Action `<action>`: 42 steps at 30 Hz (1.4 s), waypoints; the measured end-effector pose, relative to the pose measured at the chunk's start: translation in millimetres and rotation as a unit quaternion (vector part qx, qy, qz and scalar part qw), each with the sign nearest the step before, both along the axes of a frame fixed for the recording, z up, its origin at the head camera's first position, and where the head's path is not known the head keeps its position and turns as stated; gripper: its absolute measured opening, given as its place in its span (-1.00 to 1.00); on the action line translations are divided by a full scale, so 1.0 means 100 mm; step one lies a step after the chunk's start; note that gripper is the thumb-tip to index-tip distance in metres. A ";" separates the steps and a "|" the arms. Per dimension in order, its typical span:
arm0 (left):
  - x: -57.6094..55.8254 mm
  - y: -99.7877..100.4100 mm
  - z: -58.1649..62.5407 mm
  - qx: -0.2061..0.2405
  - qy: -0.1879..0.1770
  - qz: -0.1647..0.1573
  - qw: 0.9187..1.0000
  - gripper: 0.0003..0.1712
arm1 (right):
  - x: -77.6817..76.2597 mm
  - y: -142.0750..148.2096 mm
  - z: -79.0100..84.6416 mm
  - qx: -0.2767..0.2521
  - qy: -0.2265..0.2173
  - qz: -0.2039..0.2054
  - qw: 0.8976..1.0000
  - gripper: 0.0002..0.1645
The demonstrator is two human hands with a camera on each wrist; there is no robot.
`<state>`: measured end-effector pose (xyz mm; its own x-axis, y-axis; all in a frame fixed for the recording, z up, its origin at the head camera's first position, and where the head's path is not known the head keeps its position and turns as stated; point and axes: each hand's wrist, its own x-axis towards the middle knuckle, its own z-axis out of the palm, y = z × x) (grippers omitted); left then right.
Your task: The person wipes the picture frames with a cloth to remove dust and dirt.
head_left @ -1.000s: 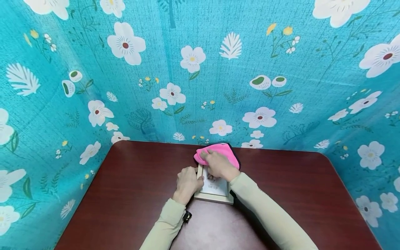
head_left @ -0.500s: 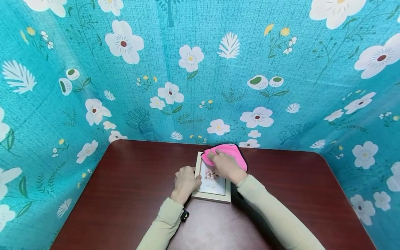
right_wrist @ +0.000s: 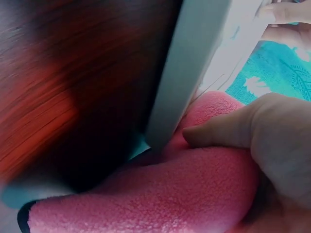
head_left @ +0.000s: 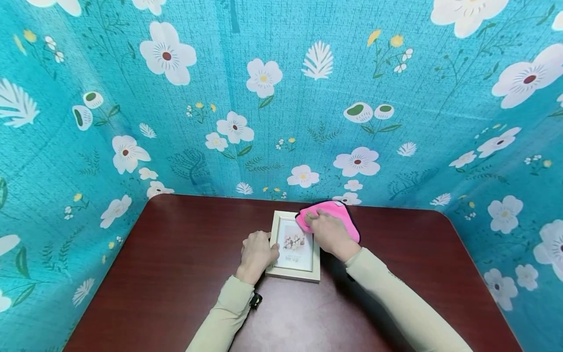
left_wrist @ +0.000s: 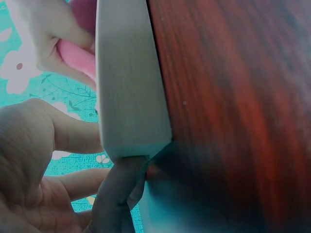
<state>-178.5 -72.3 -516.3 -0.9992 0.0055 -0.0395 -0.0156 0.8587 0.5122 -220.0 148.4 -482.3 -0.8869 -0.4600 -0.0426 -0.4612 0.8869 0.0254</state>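
Note:
A cream picture frame (head_left: 295,252) with a pink blossom print lies flat on the dark table. My left hand (head_left: 257,254) grips its left side, thumb over the front edge; in the left wrist view, fingers reach around the frame's side wall (left_wrist: 132,77). At the upper right corner my right hand (head_left: 331,233) holds a pink cloth (head_left: 339,214) with black edging against the frame. The right wrist view has the thumb pressing the fluffy cloth (right_wrist: 160,189) close to the frame corner. Part of the upper right rim is hidden by hand and cloth.
The reddish-brown table (head_left: 206,239) has rounded far corners. Behind and along both sides hangs a turquoise flowered curtain (head_left: 281,117), right at the table's far edge. A small black device (head_left: 255,300) sits on the left wrist.
My right hand has slid the pink cloth rightward along the top of the frame to its upper right corner, uncovering the upper left corner and more of the print. The left hand keeps its grip.

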 end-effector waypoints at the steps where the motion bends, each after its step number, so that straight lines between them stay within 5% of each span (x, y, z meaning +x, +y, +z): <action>1: 0.00 0.00 0.00 0.000 -0.002 0.000 1.000 -0.55 | 0.00 0.02 0.00 0.001 0.003 0.000 1.000 -0.46; 14: -0.03 0.00 0.01 0.005 -0.020 0.002 1.000 -0.53 | 0.00 0.22 -0.05 -0.012 0.016 0.004 1.000 -0.43; 20: -0.03 0.00 0.01 0.006 -0.029 0.005 1.000 -0.52 | -0.07 0.39 -0.13 -0.106 0.019 0.014 0.994 -0.30; 23: -0.02 0.00 0.02 0.007 -0.029 0.006 1.000 -0.52 | -0.11 0.47 -0.13 -0.197 0.027 0.008 0.980 -0.30; 28: -0.02 -0.02 0.04 0.009 -0.026 0.011 1.000 -0.53 | -0.15 0.46 -0.03 -0.340 0.010 -0.031 0.940 -0.41; 31: -0.02 -0.02 0.04 0.011 -0.024 0.017 1.000 -0.55 | -0.16 0.35 0.04 -0.386 -0.004 -0.058 0.921 -0.45; 35: 0.00 -0.02 0.04 0.025 -0.026 0.028 0.999 -0.61 | -0.15 0.17 0.08 -0.409 -0.032 -0.068 0.909 -0.34; 38: 0.00 -0.04 0.02 0.040 -0.029 0.032 0.998 -0.62 | -0.15 0.03 0.07 -0.396 -0.032 -0.055 0.916 -0.18; 42: -0.03 -0.09 -0.01 0.064 -0.031 0.034 0.997 -0.56 | -0.17 -0.18 0.00 -0.336 -0.003 -0.009 0.942 -0.08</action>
